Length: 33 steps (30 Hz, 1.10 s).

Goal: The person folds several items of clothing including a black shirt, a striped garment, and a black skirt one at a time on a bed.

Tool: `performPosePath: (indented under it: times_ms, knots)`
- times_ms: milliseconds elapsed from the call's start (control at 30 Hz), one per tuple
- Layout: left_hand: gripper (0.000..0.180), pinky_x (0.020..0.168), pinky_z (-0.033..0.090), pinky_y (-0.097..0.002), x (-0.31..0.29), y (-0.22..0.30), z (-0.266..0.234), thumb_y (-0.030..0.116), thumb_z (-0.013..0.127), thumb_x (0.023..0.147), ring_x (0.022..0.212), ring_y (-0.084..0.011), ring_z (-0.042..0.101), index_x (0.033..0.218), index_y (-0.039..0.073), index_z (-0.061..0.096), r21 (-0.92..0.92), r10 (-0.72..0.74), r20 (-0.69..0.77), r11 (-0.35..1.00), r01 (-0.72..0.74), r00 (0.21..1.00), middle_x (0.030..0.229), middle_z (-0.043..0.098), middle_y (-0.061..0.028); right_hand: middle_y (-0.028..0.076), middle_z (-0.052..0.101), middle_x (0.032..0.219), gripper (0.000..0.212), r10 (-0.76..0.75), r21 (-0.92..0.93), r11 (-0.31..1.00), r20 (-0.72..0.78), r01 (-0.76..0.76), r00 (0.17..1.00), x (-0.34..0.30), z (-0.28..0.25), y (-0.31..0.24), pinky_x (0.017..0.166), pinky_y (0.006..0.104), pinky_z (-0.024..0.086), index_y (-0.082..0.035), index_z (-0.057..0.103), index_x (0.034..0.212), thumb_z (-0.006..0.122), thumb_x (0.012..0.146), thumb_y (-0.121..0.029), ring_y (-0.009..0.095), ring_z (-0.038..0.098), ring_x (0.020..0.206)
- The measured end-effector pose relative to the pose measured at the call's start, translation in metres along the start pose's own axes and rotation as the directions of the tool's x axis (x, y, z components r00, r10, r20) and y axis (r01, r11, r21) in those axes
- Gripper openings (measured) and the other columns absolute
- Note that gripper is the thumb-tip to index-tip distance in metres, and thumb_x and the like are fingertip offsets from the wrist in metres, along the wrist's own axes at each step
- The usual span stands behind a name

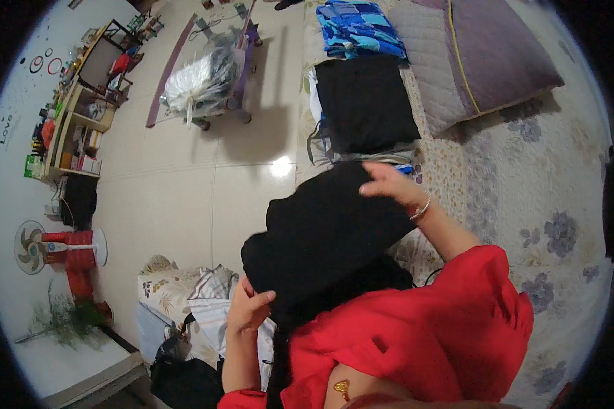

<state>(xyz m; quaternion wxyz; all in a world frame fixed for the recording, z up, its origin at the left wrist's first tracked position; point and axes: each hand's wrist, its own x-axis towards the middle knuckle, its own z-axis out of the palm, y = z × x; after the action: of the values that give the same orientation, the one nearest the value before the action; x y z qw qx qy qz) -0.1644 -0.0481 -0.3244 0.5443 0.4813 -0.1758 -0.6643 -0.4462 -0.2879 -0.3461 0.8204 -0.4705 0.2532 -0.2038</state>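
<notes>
A black garment (320,238), folded over in layers, is stretched between my two hands above my lap. My left hand (248,307) grips its lower left edge, thumb on top and fingers hidden beneath. Its upper right corner is pinched by my right hand (391,185), which wears a bracelet at the wrist. Just beyond that corner lies a stack of folded clothes with a flat black garment (368,102) on top. Farther back, a folded blue patterned cloth (361,28) rests on the same patterned seat.
A grey-purple cushion (481,58) lies right of the stack on a floral cover (559,198). Loose clothes, a striped shirt (211,313) among them, lie at lower left. A glass table (218,34) carries a plastic-wrapped bundle (201,78). A fan (33,247) stands far left.
</notes>
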Motion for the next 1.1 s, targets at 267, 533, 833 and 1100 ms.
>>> performPosePath:
  times_ms: [267,533,833,1100]
  knots:
    - [0.023,0.068,0.045,-0.0248,0.143,0.086,0.061,0.006,0.062,0.077,0.080,-0.0111,0.056,0.100,0.006,0.057,-0.121,-0.013,0.137,0.992,0.029,0.990,0.102,0.062,-0.0041,0.008,0.061,0.111,0.059,-0.312,-0.216,0.944,-0.345,0.249,0.885,0.029,-0.031,-0.163,0.089,0.0262,0.045,0.005,0.051,0.126,0.071,0.079,-0.025,0.015,0.058,0.100]
    - [0.030,0.044,0.034,-0.0185,0.235,0.116,0.169,0.002,0.062,0.081,0.046,-0.0025,0.037,0.108,0.010,0.055,-0.026,0.217,0.137,0.976,-0.216,0.966,0.074,0.055,0.0036,0.007,0.062,0.110,0.043,-0.610,-0.332,0.776,-0.182,0.536,0.771,0.013,-0.130,-0.214,0.084,0.0277,0.051,-0.004,0.052,0.125,0.061,0.085,-0.018,0.018,0.062,0.097]
    - [0.024,0.051,0.041,-0.0230,0.332,-0.095,0.086,0.002,0.061,0.083,0.059,-0.0108,0.053,0.106,0.004,0.056,0.069,-0.211,-0.203,0.971,0.229,0.956,0.073,0.057,-0.0015,0.004,0.063,0.097,0.043,-0.231,-0.495,0.867,-0.506,-0.060,0.831,-0.004,-0.308,0.055,0.080,0.0273,0.047,-0.002,0.054,0.123,0.065,0.085,-0.018,0.013,0.058,0.090]
    - [0.030,0.088,0.044,-0.0385,0.335,-0.039,0.152,0.012,0.061,0.082,0.101,-0.0282,0.056,0.109,0.001,0.055,0.773,0.668,0.299,0.248,-0.583,0.681,0.112,0.057,-0.0149,0.014,0.059,0.123,0.046,-0.761,-0.932,0.363,-0.303,-0.010,0.574,0.046,-0.238,-0.081,0.097,0.0344,0.041,-0.006,0.051,0.129,0.062,0.088,-0.024,0.027,0.055,0.114]
